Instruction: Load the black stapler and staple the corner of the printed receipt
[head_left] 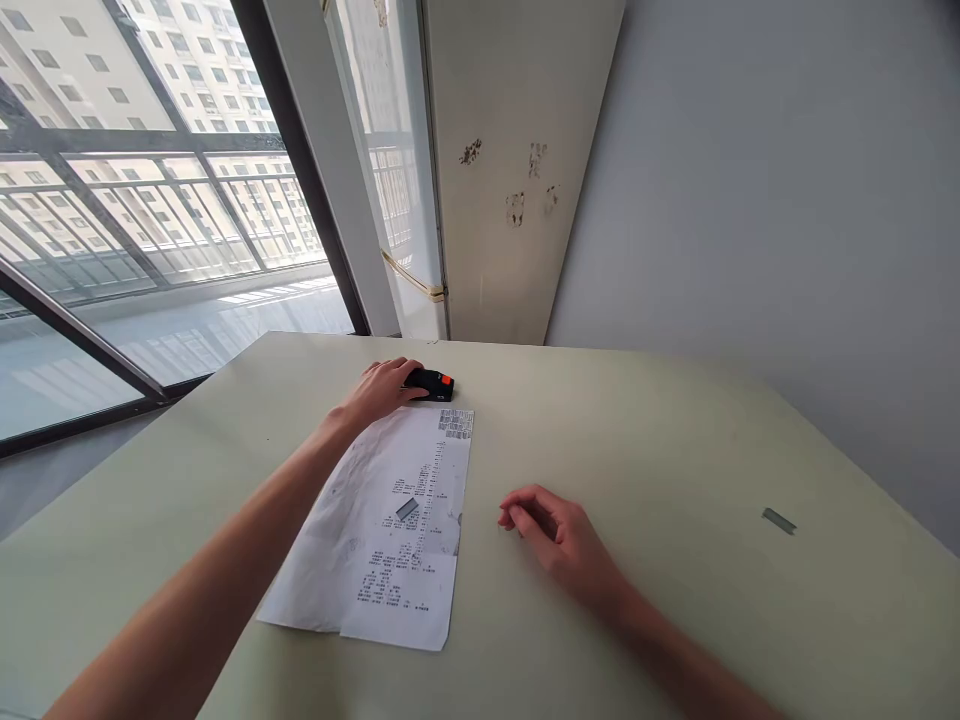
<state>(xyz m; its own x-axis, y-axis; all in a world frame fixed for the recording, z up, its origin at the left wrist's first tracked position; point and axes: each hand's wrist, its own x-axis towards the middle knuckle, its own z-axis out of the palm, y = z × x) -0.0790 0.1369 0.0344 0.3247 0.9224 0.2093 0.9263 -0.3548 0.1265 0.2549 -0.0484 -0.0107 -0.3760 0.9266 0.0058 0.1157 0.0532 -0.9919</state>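
My left hand reaches to the far side of the table, its fingers closed over a black stapler with an orange patch at its right end. Below it lies a creased, printed sheet of paper. A short grey strip, like a row of staples, rests on the sheet. My right hand is just right of the paper, low over the table, with fingers curled and thumb pressed to them. Whatever may be in that pinch is too small to make out.
A second grey strip lies far right on the pale table. Beyond the table's back edge stand a stained cream panel and a grey wall. Large windows fill the left side.
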